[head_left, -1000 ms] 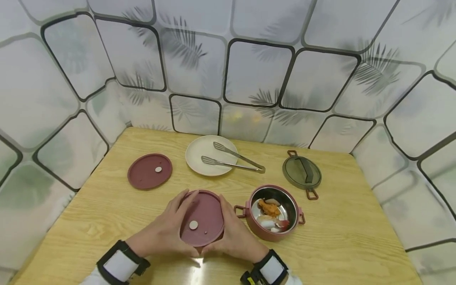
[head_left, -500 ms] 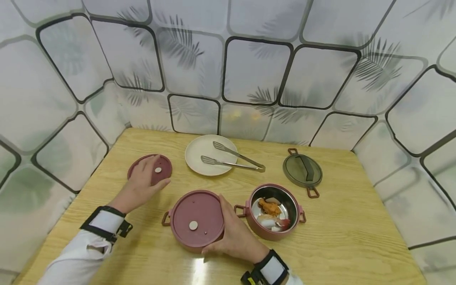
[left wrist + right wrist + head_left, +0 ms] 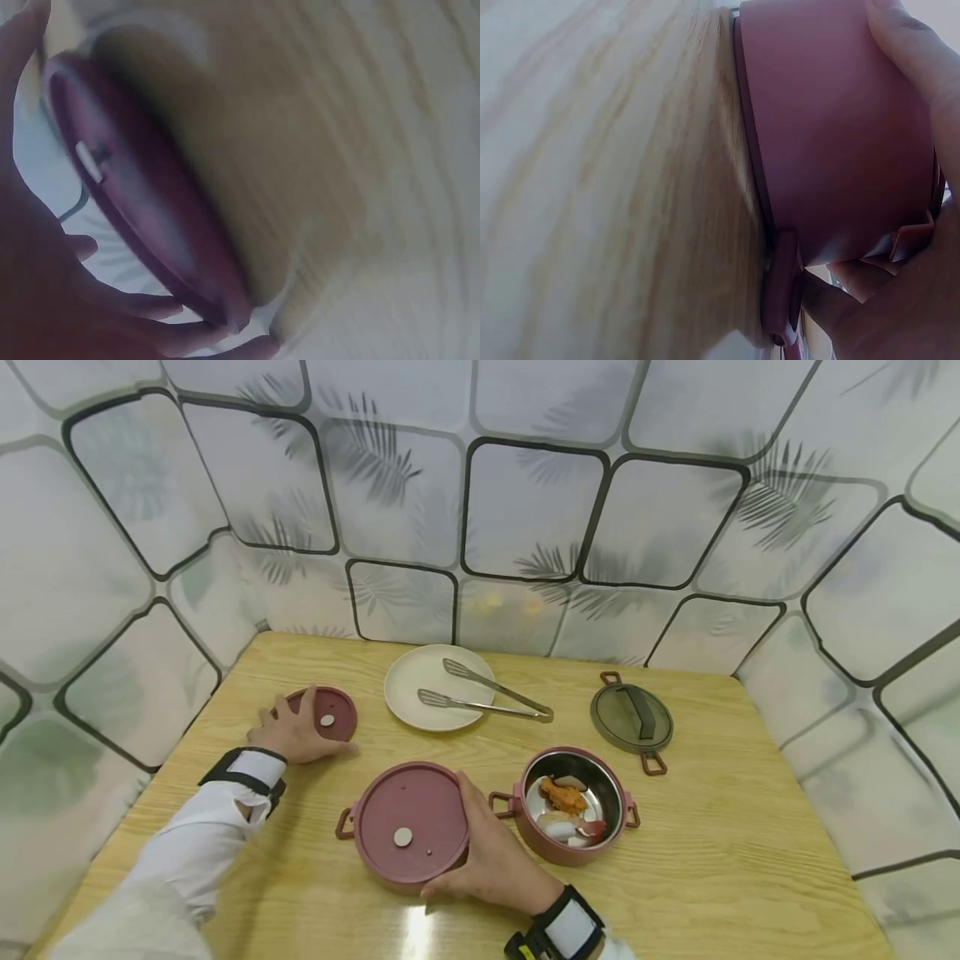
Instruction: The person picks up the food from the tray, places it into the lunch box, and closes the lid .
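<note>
A maroon lid (image 3: 335, 714) with a round white button lies on the table at the left. My left hand (image 3: 294, 731) is spread over its left side, fingers near the far rim and thumb apart from it. In the left wrist view, fingertips reach the edge of the lid (image 3: 150, 187); contact is hard to tell. At the front centre stands a maroon pot (image 3: 411, 827) covered by a similar lid. My right hand (image 3: 498, 852) grips this pot's right side, thumb at the front. In the right wrist view, the thumb lies along the pot wall (image 3: 832, 127), and fingers reach round near its handle.
An open maroon pot (image 3: 573, 857) holding several food pieces (image 3: 566, 797) stands just right of my right hand. Behind are a white plate (image 3: 408, 693) with metal tongs (image 3: 498, 707) across it, and a glass lid (image 3: 618, 718). Patterned walls (image 3: 536, 518) enclose the table.
My left hand has left the covered pot and moved left and away from me to the maroon lid. The right hand has stayed on the covered pot.
</note>
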Tool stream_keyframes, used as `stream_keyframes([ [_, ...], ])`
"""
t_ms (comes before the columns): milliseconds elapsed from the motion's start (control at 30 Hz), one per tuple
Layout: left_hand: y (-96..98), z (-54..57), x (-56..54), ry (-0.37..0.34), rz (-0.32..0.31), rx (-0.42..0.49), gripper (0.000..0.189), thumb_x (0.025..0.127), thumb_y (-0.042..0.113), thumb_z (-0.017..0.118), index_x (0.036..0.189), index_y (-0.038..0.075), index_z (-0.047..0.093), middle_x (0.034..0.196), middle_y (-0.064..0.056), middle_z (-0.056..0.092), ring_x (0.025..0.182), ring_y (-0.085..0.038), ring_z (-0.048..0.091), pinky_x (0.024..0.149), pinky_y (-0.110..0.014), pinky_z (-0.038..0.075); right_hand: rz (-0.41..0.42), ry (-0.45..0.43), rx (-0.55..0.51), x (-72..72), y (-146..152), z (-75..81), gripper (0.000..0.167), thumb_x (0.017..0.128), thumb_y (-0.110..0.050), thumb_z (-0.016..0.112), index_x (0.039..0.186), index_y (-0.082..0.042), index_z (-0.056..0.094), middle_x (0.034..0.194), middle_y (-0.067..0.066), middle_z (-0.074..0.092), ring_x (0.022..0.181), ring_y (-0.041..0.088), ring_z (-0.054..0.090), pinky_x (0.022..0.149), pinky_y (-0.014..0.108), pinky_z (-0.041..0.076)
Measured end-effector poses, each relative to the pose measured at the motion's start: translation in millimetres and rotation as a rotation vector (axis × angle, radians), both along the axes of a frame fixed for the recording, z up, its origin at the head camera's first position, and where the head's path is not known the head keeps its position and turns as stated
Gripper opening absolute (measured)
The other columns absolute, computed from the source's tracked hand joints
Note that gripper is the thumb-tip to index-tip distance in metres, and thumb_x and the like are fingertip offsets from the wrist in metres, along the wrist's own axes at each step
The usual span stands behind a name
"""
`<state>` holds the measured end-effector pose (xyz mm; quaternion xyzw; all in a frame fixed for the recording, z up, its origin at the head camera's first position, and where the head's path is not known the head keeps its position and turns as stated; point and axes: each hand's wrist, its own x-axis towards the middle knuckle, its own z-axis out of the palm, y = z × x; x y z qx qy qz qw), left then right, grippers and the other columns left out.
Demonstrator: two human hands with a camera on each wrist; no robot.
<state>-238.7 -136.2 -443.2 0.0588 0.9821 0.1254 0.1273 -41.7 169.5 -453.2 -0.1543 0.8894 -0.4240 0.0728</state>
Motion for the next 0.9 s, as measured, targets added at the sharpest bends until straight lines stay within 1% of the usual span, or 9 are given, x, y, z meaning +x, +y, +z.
stream_keyframes([
  [33,0.6,-1.9,0.2,-0.001,0.0,-0.014,0.141,0.058,0.088,0.067,0.158,0.011,0.005,0.146,-0.049,0.011,0.13,-0.072,0.018,0.091,-0.084,0.03,-0.002,-0.003,0.001,0.0,0,-0.4,0.142,0.059,-0.062,0.087,0.16,-0.021,-0.004,0.167,0.007,0.012,0.15,0.023,0.024,0.117,0.049,0.034],
  [100,1.8,-4.0,0.8,0.021,-0.002,-0.026,0.14,0.057,0.086,0.069,0.158,0.01,0.007,0.143,-0.05,0.015,0.125,-0.072,0.027,0.089,-0.082,0.033,-0.003,-0.008,0.002,-0.1,0,-1.1,0.143,0.059,-0.063,0.087,0.16,-0.021,-0.004,0.167,0.007,0.011,0.15,0.023,0.024,0.117,0.049,0.034],
  [200,2.5,-4.0,2.0,0.085,-0.001,-0.032,0.133,0.061,0.082,0.071,0.156,0.008,0.014,0.139,-0.051,0.02,0.115,-0.071,0.037,0.087,-0.078,0.037,-0.006,-0.006,0.007,-0.2,0,-1.9,0.143,0.059,-0.065,0.086,0.16,-0.02,-0.004,0.167,0.006,0.011,0.15,0.023,0.024,0.117,0.049,0.034],
  [300,2.5,-3.3,3.4,0.122,-0.004,-0.017,0.129,0.064,0.079,0.071,0.155,0.005,0.016,0.139,-0.052,0.021,0.111,-0.071,0.04,0.087,-0.077,0.038,-0.006,0.001,0.008,-0.3,1,-2.5,0.143,0.059,-0.065,0.086,0.16,-0.019,-0.004,0.167,0.007,0.011,0.15,0.023,0.023,0.117,0.049,0.034],
  [400,2.5,-2.2,6.4,0.125,-0.014,0.005,0.13,0.065,0.079,0.071,0.155,0.003,0.015,0.139,-0.051,0.021,0.109,-0.071,0.04,0.086,-0.077,0.037,-0.003,0.006,0.01,-0.3,1,-2.7,0.143,0.059,-0.066,0.085,0.16,-0.021,-0.005,0.167,0.007,0.011,0.15,0.023,0.023,0.117,0.048,0.033],
  [467,2.7,0.0,9.9,0.132,-0.021,0.026,0.13,0.065,0.08,0.07,0.155,0.004,0.015,0.139,-0.049,0.022,0.109,-0.071,0.039,0.086,-0.077,0.037,0.001,0.008,0.009,-0.1,1,-2.4,0.142,0.059,-0.066,0.085,0.16,-0.022,-0.005,0.167,0.007,0.011,0.15,0.023,0.024,0.117,0.048,0.034],
  [600,6.5,8.6,17.6,0.174,-0.053,0.074,0.126,0.067,0.082,0.066,0.156,0.009,0.016,0.145,-0.045,0.02,0.113,-0.071,0.037,0.087,-0.079,0.035,0.001,0.018,0.006,0.0,1,-2.1,0.141,0.06,-0.065,0.086,0.159,-0.026,-0.006,0.167,0.006,0.012,0.15,0.022,0.024,0.117,0.048,0.034],
  [800,19.1,26.9,31.8,0.226,-0.123,0.136,0.117,0.07,0.082,0.065,0.159,0.024,0.017,0.152,-0.04,0.015,0.12,-0.07,0.034,0.088,-0.081,0.034,0.004,0.023,-0.002,0.0,2,-3.0,0.14,0.06,-0.066,0.084,0.16,-0.021,-0.003,0.167,0.004,0.012,0.15,0.021,0.025,0.117,0.047,0.035],
  [900,28.6,36.0,38.5,0.264,-0.173,0.152,0.109,0.071,0.079,0.066,0.158,0.029,0.022,0.153,-0.038,0.017,0.123,-0.069,0.034,0.09,-0.079,0.034,0.004,0.024,-0.011,0.2,2,-3.7,0.14,0.06,-0.066,0.084,0.16,-0.021,-0.003,0.167,0.003,0.012,0.15,0.021,0.025,0.117,0.048,0.035],
])
